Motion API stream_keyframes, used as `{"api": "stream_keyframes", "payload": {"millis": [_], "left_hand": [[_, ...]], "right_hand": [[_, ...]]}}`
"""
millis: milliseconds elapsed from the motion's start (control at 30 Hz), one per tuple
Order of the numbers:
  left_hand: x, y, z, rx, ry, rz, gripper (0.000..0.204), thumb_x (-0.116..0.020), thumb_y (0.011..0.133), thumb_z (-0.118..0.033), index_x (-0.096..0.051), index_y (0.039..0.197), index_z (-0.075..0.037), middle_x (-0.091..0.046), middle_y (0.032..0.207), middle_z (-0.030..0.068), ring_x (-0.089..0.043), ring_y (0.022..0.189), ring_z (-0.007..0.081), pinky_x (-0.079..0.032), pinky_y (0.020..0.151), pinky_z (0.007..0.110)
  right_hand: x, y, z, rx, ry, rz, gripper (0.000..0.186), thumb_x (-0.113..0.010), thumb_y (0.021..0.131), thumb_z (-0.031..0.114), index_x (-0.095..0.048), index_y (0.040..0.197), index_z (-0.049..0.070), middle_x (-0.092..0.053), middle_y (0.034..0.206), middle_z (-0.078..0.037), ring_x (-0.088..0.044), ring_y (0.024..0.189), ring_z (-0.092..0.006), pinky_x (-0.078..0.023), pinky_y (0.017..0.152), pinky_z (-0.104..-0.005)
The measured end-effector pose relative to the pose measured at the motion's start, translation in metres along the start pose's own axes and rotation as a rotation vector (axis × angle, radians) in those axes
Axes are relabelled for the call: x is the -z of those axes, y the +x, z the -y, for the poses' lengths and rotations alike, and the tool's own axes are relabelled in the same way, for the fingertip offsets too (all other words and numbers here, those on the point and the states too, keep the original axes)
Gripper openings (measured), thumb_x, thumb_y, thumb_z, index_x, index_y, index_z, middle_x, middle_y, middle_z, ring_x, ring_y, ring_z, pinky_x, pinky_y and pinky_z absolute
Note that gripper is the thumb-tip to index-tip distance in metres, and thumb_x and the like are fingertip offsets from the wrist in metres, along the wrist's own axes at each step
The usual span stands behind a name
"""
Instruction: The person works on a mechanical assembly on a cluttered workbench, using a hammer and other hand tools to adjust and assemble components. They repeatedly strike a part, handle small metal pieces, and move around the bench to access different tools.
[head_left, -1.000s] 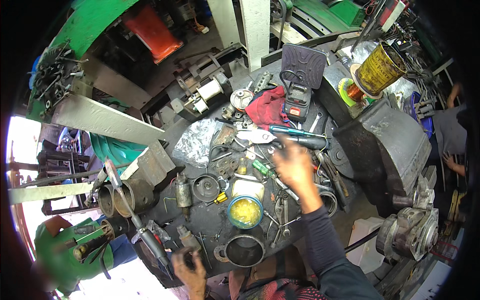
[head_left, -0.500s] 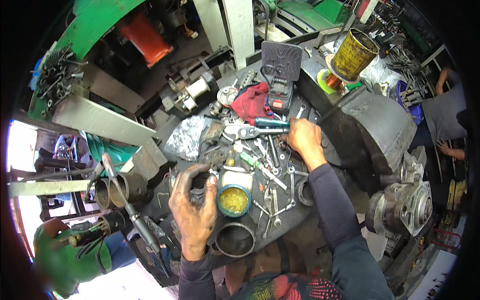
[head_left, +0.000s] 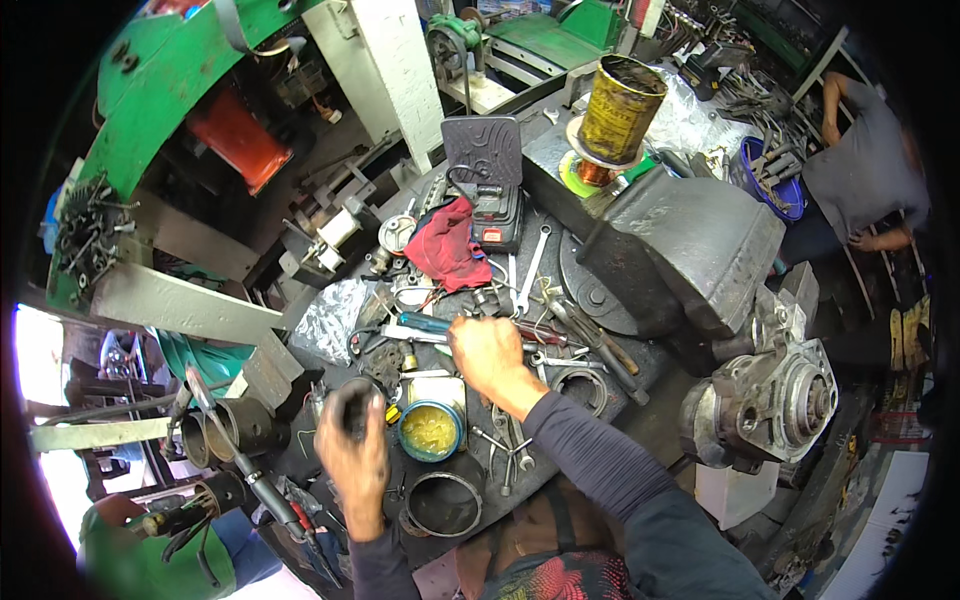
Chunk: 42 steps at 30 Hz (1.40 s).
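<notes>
My right hand [head_left: 490,362] is closed in a fist over the bench, around a teal-handled screwdriver [head_left: 424,322] and a chrome ratchet wrench [head_left: 402,335]. Their ends stick out on its left, and a red-handled screwdriver [head_left: 545,334] lies on its right. At the left, my grease-blackened left hand [head_left: 352,462] is raised with curled fingers and upright thumb. What sits in the dark gap between them cannot be made out. Beside it stands a blue-rimmed tub of yellow grease [head_left: 432,430], with a dark metal ring [head_left: 446,502] nearer me.
Several wrenches [head_left: 505,440] lie before my right forearm. A red cloth [head_left: 450,245] and black case [head_left: 495,215] lie farther back. A large dark casting [head_left: 690,240] and a metal pump-like unit [head_left: 775,395] stand right. Another person [head_left: 865,170] is at the far right.
My right hand has moved left and nearer me, carrying the screwdriver and ratchet toward the grease tub. Wrenches behind it now show. My left hand stays beside the tub; the view has shifted.
</notes>
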<state>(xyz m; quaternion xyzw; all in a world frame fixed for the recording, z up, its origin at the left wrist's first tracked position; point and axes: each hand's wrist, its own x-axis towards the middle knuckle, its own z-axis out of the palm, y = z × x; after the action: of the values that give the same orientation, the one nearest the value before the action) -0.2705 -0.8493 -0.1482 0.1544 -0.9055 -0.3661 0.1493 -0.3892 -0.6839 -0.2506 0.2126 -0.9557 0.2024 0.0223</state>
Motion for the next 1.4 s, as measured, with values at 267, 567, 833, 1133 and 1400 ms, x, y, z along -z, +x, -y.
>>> {"api": "stream_keyframes", "payload": {"millis": [267, 567, 833, 1133, 1400], "left_hand": [[-0.170, 0.148, -0.019, -0.245, 0.349, 0.306, 0.074, -0.085, 0.077, -0.028, -0.054, 0.141, -0.005, -0.052, 0.143, 0.0238, -0.052, 0.132, 0.0379, -0.041, 0.113, 0.042], [-0.165, 0.192, -0.002, -0.262, 0.278, -0.061, 0.022, -0.077, 0.083, -0.020, -0.071, 0.096, -0.003, -0.069, 0.093, 0.0201, -0.069, 0.090, 0.0367, -0.054, 0.081, 0.046], [-0.071, 0.164, 0.010, 0.150, -0.006, -0.217, 0.026, -0.078, 0.085, -0.025, -0.073, 0.097, -0.002, -0.070, 0.081, 0.0117, -0.066, 0.073, 0.0251, -0.052, 0.074, 0.039], [-0.065, 0.121, 0.024, 0.179, -0.078, -0.260, 0.026, -0.076, 0.087, -0.025, -0.068, 0.090, 0.000, -0.063, 0.074, 0.0092, -0.060, 0.069, 0.0222, -0.049, 0.067, 0.038], [-0.089, 0.105, 0.016, -0.084, 0.044, 0.062, 0.049, -0.072, 0.089, -0.033, -0.065, 0.126, -0.002, -0.072, 0.111, 0.0225, -0.070, 0.100, 0.0344, -0.053, 0.090, 0.040]], "right_hand": [[0.038, -0.055, -0.006, 0.028, 0.098, 0.057, 0.034, -0.060, 0.090, 0.020, -0.064, 0.116, -0.002, -0.068, 0.066, -0.014, -0.069, 0.063, -0.0310, -0.053, 0.056, -0.0453], [0.086, -0.162, -0.043, -0.060, 0.323, -0.249, 0.033, -0.073, 0.086, 0.016, -0.067, 0.118, 0.008, -0.069, 0.074, -0.012, -0.061, 0.054, -0.0257, -0.051, 0.054, -0.0372], [0.110, -0.179, -0.063, -0.619, 0.425, -0.095, 0.029, -0.071, 0.091, 0.016, -0.067, 0.118, 0.009, -0.066, 0.067, -0.010, -0.063, 0.055, -0.0207, -0.050, 0.057, -0.0351], [0.099, -0.188, -0.093, -0.593, 0.425, -0.041, 0.050, -0.080, 0.085, 0.036, -0.064, 0.119, 0.002, -0.072, 0.090, -0.020, -0.069, 0.077, -0.0313, -0.053, 0.073, -0.0424], [0.063, -0.200, -0.078, -0.559, 0.179, 0.002, 0.069, -0.088, 0.074, 0.035, -0.060, 0.130, 0.006, -0.071, 0.075, -0.016, -0.070, 0.065, -0.0324, -0.055, 0.067, -0.0415]]}}
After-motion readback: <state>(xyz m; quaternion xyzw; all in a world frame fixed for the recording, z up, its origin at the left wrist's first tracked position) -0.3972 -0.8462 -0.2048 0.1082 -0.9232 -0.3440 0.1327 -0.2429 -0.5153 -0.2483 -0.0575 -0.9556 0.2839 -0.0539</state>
